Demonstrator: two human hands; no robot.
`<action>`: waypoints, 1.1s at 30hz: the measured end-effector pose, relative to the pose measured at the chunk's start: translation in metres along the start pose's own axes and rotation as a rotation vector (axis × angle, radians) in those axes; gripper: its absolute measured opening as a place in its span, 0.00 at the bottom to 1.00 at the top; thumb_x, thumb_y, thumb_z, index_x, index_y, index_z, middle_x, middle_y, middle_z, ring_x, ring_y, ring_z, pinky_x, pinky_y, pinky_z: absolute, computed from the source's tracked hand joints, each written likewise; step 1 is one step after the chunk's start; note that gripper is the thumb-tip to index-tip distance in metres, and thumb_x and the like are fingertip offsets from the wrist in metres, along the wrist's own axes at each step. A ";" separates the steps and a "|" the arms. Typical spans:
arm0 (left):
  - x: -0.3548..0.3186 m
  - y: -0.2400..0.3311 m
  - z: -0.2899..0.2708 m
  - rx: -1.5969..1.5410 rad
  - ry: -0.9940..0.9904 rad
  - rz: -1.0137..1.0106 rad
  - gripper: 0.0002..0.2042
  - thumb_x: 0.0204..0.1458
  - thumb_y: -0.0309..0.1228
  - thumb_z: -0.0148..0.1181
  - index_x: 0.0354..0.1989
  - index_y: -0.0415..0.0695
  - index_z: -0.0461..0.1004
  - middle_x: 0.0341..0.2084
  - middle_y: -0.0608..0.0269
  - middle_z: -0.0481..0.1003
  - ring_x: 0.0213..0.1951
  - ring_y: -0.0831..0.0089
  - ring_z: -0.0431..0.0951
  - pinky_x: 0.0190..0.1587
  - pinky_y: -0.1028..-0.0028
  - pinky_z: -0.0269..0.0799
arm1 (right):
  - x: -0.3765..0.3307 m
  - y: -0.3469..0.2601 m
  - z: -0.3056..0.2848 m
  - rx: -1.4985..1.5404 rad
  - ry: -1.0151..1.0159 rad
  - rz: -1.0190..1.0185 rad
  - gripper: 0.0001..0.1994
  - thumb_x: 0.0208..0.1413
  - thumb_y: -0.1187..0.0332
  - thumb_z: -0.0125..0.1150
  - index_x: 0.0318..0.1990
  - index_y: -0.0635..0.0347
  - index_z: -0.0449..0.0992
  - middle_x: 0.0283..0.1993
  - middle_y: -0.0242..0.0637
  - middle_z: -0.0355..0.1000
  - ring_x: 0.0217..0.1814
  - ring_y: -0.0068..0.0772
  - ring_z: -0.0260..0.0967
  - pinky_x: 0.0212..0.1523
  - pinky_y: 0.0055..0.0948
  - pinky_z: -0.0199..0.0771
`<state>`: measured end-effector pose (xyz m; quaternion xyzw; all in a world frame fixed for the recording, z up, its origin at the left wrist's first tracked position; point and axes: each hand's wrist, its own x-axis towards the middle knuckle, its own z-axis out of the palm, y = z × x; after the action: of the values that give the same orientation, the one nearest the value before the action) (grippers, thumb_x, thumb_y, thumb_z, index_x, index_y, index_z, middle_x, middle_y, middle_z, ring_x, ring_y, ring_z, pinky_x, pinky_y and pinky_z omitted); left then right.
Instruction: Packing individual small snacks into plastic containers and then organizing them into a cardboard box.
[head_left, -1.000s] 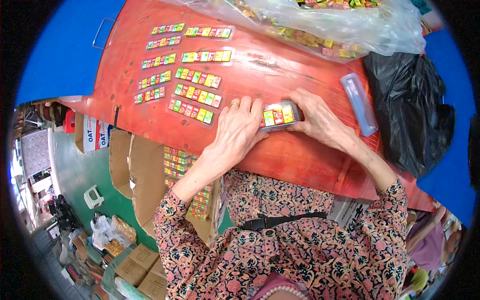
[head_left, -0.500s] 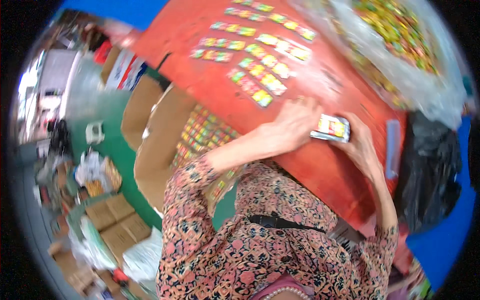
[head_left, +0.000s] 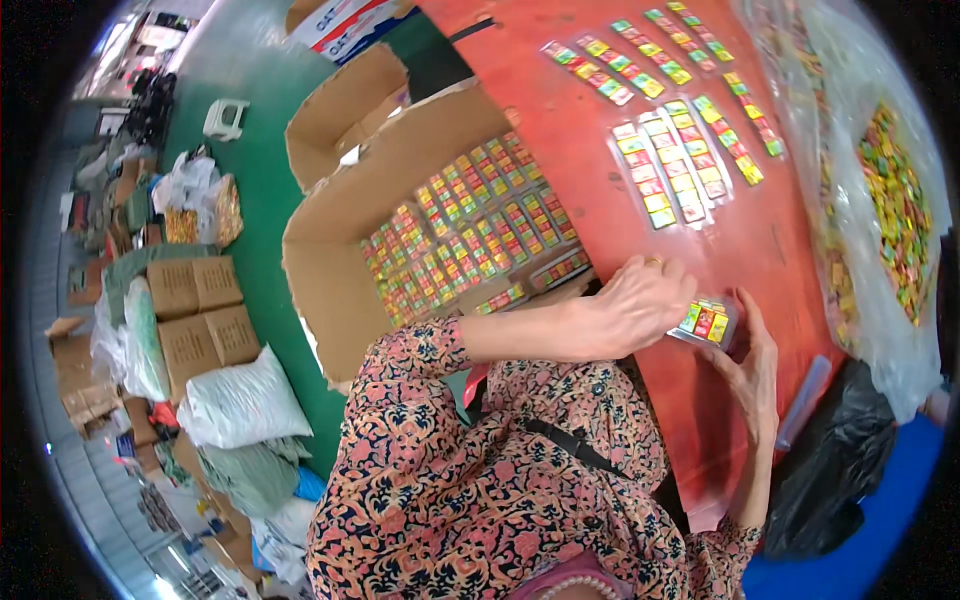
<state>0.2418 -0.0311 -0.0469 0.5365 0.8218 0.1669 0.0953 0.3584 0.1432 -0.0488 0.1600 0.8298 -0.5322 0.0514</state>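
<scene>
Green floor (head_left: pixel 265 180) spreads beside the red table (head_left: pixel 570 150); a cardboard box (head_left: pixel 330 250) stands at its near edge. I see the left hand (head_left: pixel 645 300) curled, its grip hidden from me; the right hand (head_left: pixel 750 368), partly closed, pinches the clear tray (head_left: pixel 704 321) near that edge.

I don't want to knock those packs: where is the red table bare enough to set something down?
The red table is bare between the laid-out packs, the clear bag and the right hand, and nearer, between lap and right forearm. It is crowded among the packs and along the picture's right, with the clear bag and black bag.
</scene>
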 end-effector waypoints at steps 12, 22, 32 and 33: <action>-0.172 -0.117 -0.045 0.087 0.371 -0.985 0.15 0.35 0.30 0.61 0.32 0.37 0.68 0.26 0.48 0.72 0.28 0.53 0.74 0.30 0.61 0.69 | 0.001 0.017 0.019 -0.165 0.188 -0.060 0.24 0.46 0.80 0.59 0.54 0.62 0.66 0.28 0.30 0.61 0.29 0.20 0.58 0.31 0.19 0.61; -0.316 -0.276 0.063 0.080 0.652 -1.588 0.16 0.32 0.36 0.62 0.23 0.34 0.70 0.21 0.45 0.74 0.27 0.50 0.75 0.33 0.57 0.69 | -0.002 0.025 0.036 -0.522 0.365 -0.157 0.11 0.53 0.74 0.54 0.45 0.64 0.72 0.40 0.46 0.72 0.42 0.45 0.68 0.47 0.35 0.66; -0.323 -0.327 0.115 0.042 0.695 -1.736 0.18 0.27 0.38 0.67 0.15 0.33 0.71 0.16 0.46 0.73 0.21 0.55 0.75 0.27 0.59 0.69 | -0.001 0.029 0.036 -0.637 0.404 -0.244 0.10 0.54 0.74 0.53 0.43 0.66 0.73 0.36 0.48 0.71 0.37 0.43 0.67 0.42 0.36 0.66; -0.328 -0.331 0.117 0.047 0.694 -1.738 0.18 0.27 0.38 0.67 0.15 0.33 0.71 0.16 0.46 0.73 0.21 0.55 0.75 0.27 0.59 0.69 | 0.000 0.028 0.037 -0.632 0.401 -0.244 0.10 0.54 0.74 0.53 0.43 0.66 0.73 0.36 0.48 0.71 0.37 0.43 0.67 0.42 0.36 0.66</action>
<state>0.1328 -0.4328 -0.2872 -0.3442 0.9202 0.1710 -0.0748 0.3639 0.1208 -0.0895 0.1373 0.9593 -0.2106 -0.1286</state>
